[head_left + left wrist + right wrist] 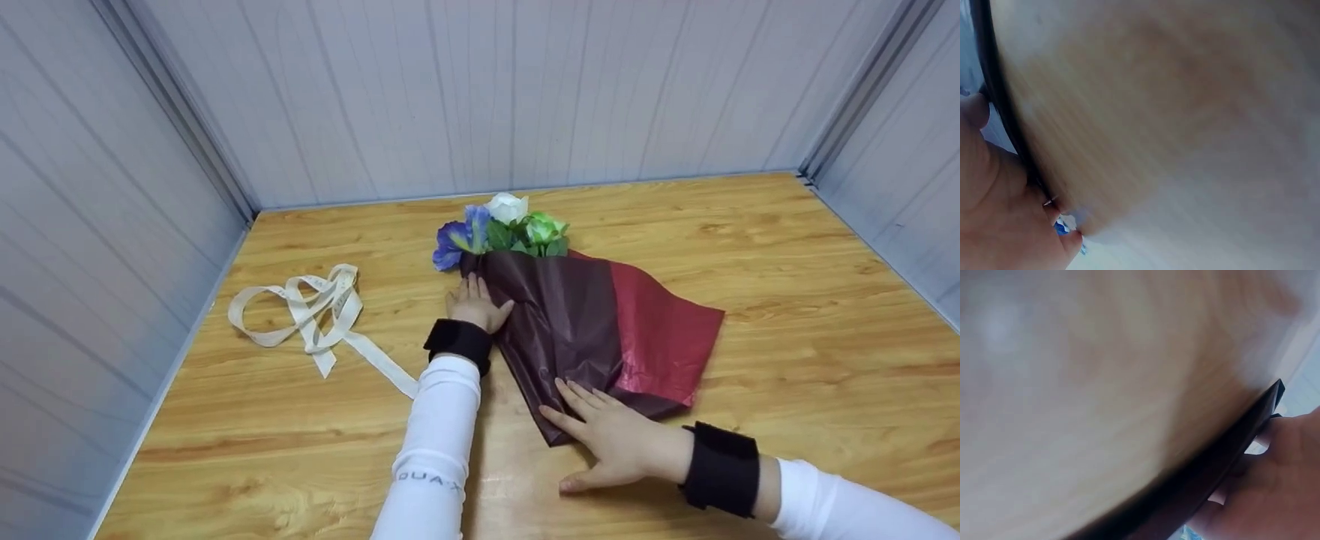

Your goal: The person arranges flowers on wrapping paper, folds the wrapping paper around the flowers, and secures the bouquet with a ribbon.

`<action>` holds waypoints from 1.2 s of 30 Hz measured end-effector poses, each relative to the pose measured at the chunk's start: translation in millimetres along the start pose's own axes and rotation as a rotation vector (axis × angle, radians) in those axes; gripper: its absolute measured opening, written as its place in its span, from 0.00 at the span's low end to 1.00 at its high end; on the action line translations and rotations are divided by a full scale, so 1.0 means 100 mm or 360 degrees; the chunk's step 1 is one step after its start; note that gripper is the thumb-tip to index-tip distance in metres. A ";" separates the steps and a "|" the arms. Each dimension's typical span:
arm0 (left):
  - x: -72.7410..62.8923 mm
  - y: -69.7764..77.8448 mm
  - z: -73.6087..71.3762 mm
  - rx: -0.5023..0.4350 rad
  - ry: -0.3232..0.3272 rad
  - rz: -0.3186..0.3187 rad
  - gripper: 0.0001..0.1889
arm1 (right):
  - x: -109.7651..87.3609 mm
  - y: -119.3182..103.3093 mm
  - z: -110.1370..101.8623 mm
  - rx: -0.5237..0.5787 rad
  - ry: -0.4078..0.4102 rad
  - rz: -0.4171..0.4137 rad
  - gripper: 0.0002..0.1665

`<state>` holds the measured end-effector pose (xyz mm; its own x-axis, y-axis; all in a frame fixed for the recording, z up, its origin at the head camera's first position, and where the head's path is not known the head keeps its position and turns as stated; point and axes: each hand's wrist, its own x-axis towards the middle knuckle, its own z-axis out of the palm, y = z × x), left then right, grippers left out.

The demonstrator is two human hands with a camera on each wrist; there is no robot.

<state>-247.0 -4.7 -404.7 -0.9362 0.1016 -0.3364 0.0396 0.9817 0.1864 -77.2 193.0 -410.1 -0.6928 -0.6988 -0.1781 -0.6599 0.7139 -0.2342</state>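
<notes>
Two hands rest on a bouquet in the head view, both with fingers fairly straight and gripping nothing. The left hand (476, 306), thumb spread off to the side, touches the near-left edge of the dark wrapping paper (570, 315). The right hand (619, 439) is spread wide, its fingertips on the paper's lower edge and its thumb over the table (810, 300). The paper lies between and beyond the hands, with a red section (664, 330) past the right hand's fingers. It looks light, thin and soft, a little slick, and likely to crease or tear if pulled by one corner; a flat palm or a gentle gather across several folds should suit it best.

As a container, the paper wraps flowers: just beyond the left fingertips a blue flower (454, 240), a white flower (508, 208) and a green flower (544, 227) poke out with leaves (501, 235). Stems are hidden; their covered part seems the firmer hold, sparing the petals. A loose ribbon (311, 307) lies left of the left hand.

From the left wrist, the paper's dark edge runs alongside the hand.

From the right wrist, the paper's edge crosses by the fingers; with the blur, the fingertips are hard to make out.
</notes>
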 end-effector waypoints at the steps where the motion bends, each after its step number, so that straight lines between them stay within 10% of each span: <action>1: 0.00 -0.01 0.00 0.0010 0.0008 -0.0001 0.40 | 0.00 0.00 0.00 0.0001 -0.0001 0.0002 0.56; 20: -0.01 -0.24 -0.07 0.0047 0.0014 -0.0201 0.35 | -0.22 -0.13 0.05 -0.0119 0.0002 -0.0188 0.57; 30: -0.05 -0.22 -0.01 0.0175 -0.0012 -0.0144 0.35 | -0.22 -0.17 0.08 -0.0279 0.0002 -0.0150 0.51; 36: -0.24 -0.01 0.11 0.0282 0.0017 0.0095 0.39 | -0.11 -0.13 0.05 -0.0421 0.0009 -0.0109 0.35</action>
<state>-220.8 -6.4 -406.6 -0.9340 0.1596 -0.3196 0.1549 0.9871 0.0401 -59.3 191.4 -409.4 -0.6451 -0.7461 -0.1650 -0.7578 0.6524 0.0124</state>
